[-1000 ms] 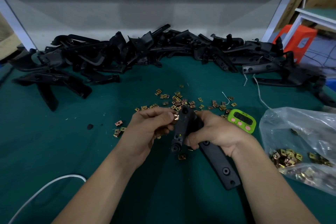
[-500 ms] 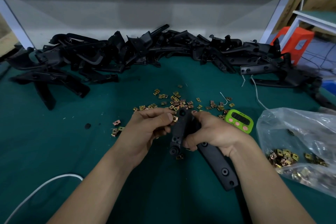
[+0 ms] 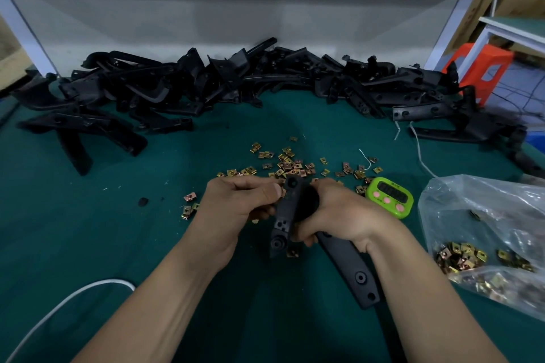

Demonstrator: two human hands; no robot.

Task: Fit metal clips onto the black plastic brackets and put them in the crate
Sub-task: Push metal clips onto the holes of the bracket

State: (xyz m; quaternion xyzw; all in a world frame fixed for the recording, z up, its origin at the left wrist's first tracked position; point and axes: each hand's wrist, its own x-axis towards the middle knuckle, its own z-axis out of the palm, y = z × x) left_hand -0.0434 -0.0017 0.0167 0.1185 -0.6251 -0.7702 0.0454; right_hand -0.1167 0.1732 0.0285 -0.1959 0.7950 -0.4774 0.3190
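A black bracket [image 3: 283, 215] is held up just over the green table [image 3: 88, 244], near the front edge, between the two hands. It is gripped by the right hand [image 3: 345, 218], and the fingers of that hand are curled tight round the bend in its middle. One arm of the bracket is pointed up and away. The other arm is stretched down to the right, past the wrist.

The left hand [image 3: 236, 209] is pressed to the left edge of the upper arm. Its fingers are curled in, and a small clip [image 3: 282, 192] is pinched between the thumb and the first finger, right against the bracket. Only a bit of that clip is seen, so it cannot be told how far it is pushed on.

A loose clip [image 3: 292, 252] is seen on the table just under the low end of the bracket. Many gold clips [image 3: 289, 162] are scattered just behind the hands, and a few more are seen to the left.

A long pile [image 3: 206, 82] of black brackets is heaped along the back of the table. A green timer [image 3: 389, 196] is placed just right of the right hand. Farther right, more clips are kept in a clear bag [image 3: 486, 215]. A white cable [image 3: 59, 306] is curled at the front left.
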